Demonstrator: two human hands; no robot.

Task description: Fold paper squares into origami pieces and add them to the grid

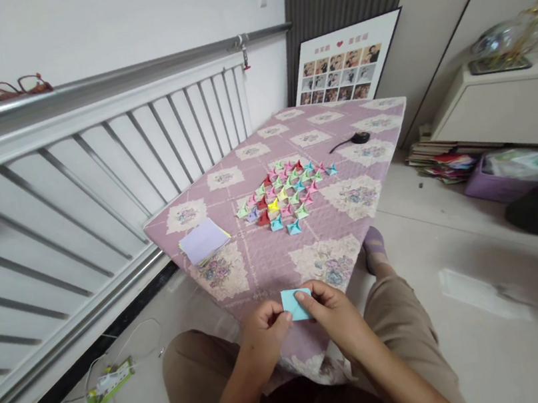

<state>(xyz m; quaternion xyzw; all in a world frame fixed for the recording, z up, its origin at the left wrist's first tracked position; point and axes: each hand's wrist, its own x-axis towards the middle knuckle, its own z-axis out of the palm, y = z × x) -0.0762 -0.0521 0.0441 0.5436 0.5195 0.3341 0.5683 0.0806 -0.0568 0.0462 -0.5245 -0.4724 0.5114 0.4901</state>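
A small folded sheet of light blue paper (294, 304) is held above the near end of the table. My left hand (268, 328) pinches its lower left corner between thumb and fingers. On the right side, my right hand (329, 307) grips it with the thumb flat on its face. Beyond the hands, several folded paper pieces (282, 194) in pink, green, red, blue, yellow and purple stand in rows. A stack of paper sheets (204, 240), purple on top, lies at the table's left edge.
A pink floral cloth covers the table (268, 262). A black object with a thin tail (359, 138) lies at the far right. Along the left runs a white radiator (141, 160), with glasses (19, 87) on the pipe above. A power strip (109, 385) is on the floor.
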